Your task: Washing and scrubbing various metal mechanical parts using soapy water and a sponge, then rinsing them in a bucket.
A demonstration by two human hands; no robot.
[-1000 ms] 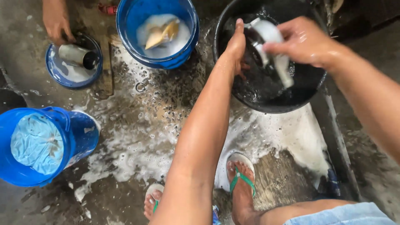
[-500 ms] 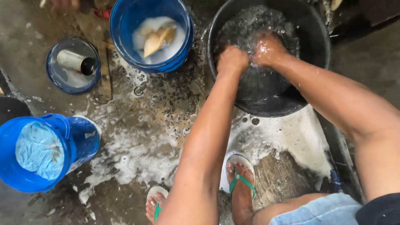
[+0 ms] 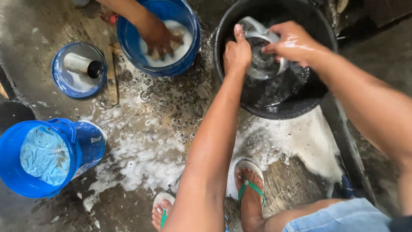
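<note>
Both my hands hold a clear plastic jug (image 3: 262, 60) over dark water in a black basin (image 3: 283, 112). My left hand (image 3: 237, 52) presses against the jug's left side with the fingers pointing up. My right hand (image 3: 292, 41) grips its upper rim from the right, wet and shiny. Water runs off the jug. My feet in green-strapped flip-flops (image 3: 249, 189) stand on the soapy floor below the basin.
Another person's hand (image 3: 158, 36) reaches into a blue bucket (image 3: 128, 43) of sudsy water at the top. A blue shallow dish (image 3: 64, 83) holds a metal cylinder (image 3: 81, 65). A blue bucket (image 3: 86, 141) with pale blue cloth lies at the left. Foam covers the concrete floor.
My hands were down in the basin water half a second ago; now they have lifted the jug above it. The other person's hand has moved into the blue bucket.
</note>
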